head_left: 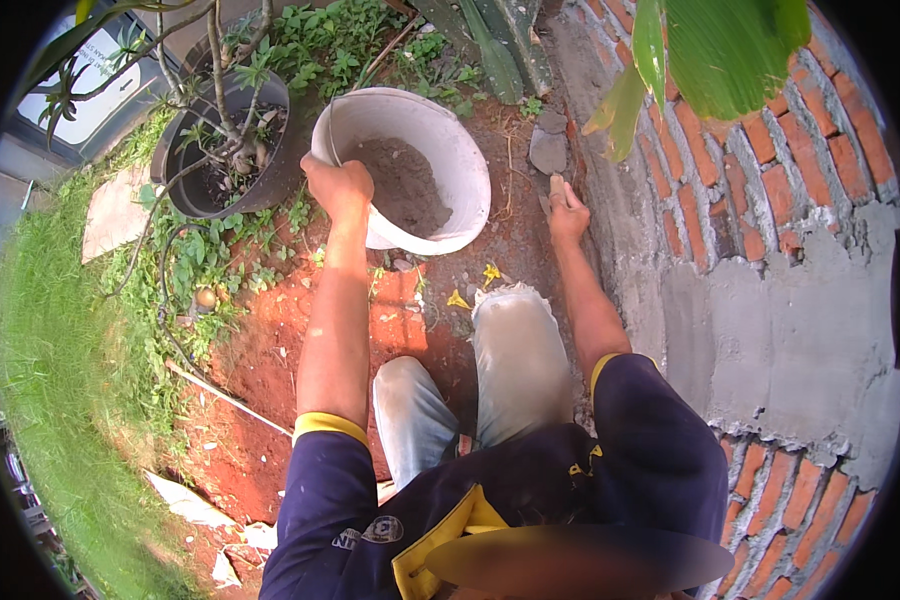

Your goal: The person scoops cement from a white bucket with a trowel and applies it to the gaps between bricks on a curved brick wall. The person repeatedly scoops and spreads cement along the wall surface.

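A white bucket [467, 165] is tilted on the soil in front of me, with wet grey mortar [400, 180] inside. My left hand [340, 188] is closed on its near left rim, where the thin wire handle also runs. To the right of the bucket, my right hand [568, 210] grips a trowel [548, 152] by its handle. The trowel blade points away from me, low beside the wall's foot, and looks coated in grey mortar. Its handle is mostly hidden in my fingers.
On my right rises a brick wall [805, 150] with a band of grey plaster [770, 330]. A potted plant [225, 150] stands left of the bucket. Large green leaves [735, 55] hang over the wall. Grass [60, 400] and a thin stick [228, 398] lie left.
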The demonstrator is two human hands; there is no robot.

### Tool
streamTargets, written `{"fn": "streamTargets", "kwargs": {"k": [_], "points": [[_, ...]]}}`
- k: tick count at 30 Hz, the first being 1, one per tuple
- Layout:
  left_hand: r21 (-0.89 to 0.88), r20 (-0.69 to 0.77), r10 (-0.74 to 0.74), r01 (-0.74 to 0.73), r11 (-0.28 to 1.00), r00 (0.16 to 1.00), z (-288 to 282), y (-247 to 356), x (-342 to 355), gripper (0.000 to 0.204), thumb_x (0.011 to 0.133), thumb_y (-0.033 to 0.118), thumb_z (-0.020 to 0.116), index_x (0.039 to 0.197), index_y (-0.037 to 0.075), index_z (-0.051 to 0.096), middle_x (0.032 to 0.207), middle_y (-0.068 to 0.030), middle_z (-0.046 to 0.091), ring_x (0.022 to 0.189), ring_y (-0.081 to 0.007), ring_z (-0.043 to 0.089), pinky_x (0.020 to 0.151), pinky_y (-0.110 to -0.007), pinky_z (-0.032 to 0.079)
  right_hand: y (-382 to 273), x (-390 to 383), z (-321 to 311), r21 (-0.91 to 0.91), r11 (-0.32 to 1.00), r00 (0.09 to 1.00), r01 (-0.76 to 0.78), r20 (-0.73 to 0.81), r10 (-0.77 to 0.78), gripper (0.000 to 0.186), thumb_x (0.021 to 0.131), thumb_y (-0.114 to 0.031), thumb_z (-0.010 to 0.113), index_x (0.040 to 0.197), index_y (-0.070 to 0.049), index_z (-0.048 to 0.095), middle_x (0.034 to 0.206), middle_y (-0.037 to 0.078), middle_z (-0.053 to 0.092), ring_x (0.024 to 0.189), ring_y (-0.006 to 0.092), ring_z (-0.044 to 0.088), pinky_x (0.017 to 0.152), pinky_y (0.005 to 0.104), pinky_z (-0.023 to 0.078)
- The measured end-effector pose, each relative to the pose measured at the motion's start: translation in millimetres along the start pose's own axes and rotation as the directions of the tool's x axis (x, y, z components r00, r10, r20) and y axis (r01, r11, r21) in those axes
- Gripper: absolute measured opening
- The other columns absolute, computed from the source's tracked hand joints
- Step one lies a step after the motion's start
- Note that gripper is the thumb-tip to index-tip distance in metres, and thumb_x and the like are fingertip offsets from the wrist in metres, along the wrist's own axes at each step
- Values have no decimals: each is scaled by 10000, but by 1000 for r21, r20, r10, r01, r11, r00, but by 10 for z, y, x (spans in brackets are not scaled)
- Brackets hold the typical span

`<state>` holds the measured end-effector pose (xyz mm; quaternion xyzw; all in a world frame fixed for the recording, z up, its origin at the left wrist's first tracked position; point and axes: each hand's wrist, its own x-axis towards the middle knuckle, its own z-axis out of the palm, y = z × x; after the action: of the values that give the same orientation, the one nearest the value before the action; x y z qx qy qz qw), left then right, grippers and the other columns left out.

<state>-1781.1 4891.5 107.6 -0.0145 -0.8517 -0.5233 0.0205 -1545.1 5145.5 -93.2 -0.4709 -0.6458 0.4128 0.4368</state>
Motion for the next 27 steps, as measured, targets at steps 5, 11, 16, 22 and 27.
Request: {"fn": "streamTargets", "kwargs": {"k": [5,11,16,22,27], "points": [[-19,2,-22,22,1000,1000,4,-1,13,567,761,10,532,1302,-100,405,1181,-327,588,1120,-402,603,983,-402,450,-328,-48,-169,99,984,988,-145,63,140,465,805,-61,674,1255,36,604,1197,198,661,1101,229,639,952,308,470],[-13,-26,-79,78,997,997,1,17,2,465,757,-20,566,1206,-80,458,1149,-292,597,1114,-422,593,969,-433,457,-1276,-424,-685,-102,977,960,186,232,-158,465,819,-35,641,1278,21,592,1217,197,652,1119,230,635,958,315,473],[-81,-13,-93,92,993,996,-40,42,-13,480,766,-20,555,1231,-71,447,1180,-294,588,1126,-424,587,978,-437,455,-2057,-913,-897,-135,840,792,526,437,-426,406,830,-56,675,1229,9,637,1178,160,679,1023,192,669,885,309,510],[0,-21,-79,79,997,997,-79,-21,22,507,779,-10,534,1268,-81,422,1193,-319,576,1135,-419,587,987,-429,454,-2439,-1528,-1020,37,977,900,211,383,-209,423,814,-25,690,1217,75,608,974,185,725,834,160,692,731,293,536],[84,-81,-13,20,996,997,19,-343,207,496,775,18,527,1254,-79,442,1139,-276,608,1058,-369,615,949,-382,454,-2368,-1921,-1198,191,940,830,281,444,-338,481,806,-20,730,1233,119,555,975,227,698,850,241,705,721,332,542]]}}
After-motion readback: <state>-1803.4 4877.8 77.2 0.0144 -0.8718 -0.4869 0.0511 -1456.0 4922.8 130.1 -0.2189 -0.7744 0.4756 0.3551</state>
